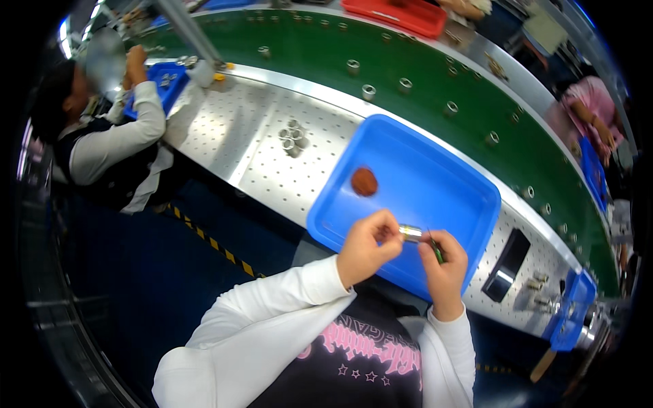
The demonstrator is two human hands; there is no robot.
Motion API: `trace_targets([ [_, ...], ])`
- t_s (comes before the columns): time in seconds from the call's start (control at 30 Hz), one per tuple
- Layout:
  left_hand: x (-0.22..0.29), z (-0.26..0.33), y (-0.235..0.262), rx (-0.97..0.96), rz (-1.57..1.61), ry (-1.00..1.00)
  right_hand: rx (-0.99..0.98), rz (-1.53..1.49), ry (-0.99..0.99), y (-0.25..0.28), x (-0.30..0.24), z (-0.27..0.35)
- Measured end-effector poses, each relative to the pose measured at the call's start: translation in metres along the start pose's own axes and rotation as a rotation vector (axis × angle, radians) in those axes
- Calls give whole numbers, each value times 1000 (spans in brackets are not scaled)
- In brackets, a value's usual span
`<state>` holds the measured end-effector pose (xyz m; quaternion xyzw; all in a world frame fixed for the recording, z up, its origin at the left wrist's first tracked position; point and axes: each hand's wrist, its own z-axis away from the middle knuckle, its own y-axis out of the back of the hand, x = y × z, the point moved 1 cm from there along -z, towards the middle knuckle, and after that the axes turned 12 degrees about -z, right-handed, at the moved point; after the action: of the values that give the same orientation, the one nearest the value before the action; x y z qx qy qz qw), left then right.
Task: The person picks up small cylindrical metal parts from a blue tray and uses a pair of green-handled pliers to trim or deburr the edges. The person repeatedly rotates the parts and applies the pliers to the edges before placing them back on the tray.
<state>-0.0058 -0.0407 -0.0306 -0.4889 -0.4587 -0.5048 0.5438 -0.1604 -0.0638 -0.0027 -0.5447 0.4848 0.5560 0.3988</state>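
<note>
Over the near part of a blue tray [481, 194], my left hand [369, 248] is closed, its fingertips pinching one end of a short, shiny metal cylinder [411, 232]. My right hand [445, 272] grips a slim tool with a green handle [436, 251]; its thin dark tip is beside the cylinder's right end. Whether the tip touches the metal or enters it, I cannot tell. A rough, reddish-brown round lump [364, 181] lies in the tray, beyond my left hand.
A green conveyor belt [306, 51] carrying several metal rings curves past the tray. On the perforated metal worktop [235, 129], several metal cylinders [292, 138] stand grouped at left. A black flat object [507, 265] and a blue bin [577, 306] are at right. A co-worker [102, 146] sits at left.
</note>
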Motion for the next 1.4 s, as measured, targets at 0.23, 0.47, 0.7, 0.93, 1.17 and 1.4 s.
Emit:
trace_targets([
  [0.23,7,4,1,2,-74,-35,-53,-152,-12,1,1,4],
  [0.47,5,4,0,-32,-79,-60,52,-137,-73,-2,0,5],
  [0.7,20,0,11,-279,48,33,-77,-133,-132,21,-25,-3],
  [0.93,16,2,10,-561,380,365,-231,-269,-250,26,-22,1],
  [1.17,17,-1,11,-599,366,376,-278,-205,-211,28,-22,-1],
  [1.4,17,-3,9,-413,545,366,-25,-65,62,33,-16,1],
])
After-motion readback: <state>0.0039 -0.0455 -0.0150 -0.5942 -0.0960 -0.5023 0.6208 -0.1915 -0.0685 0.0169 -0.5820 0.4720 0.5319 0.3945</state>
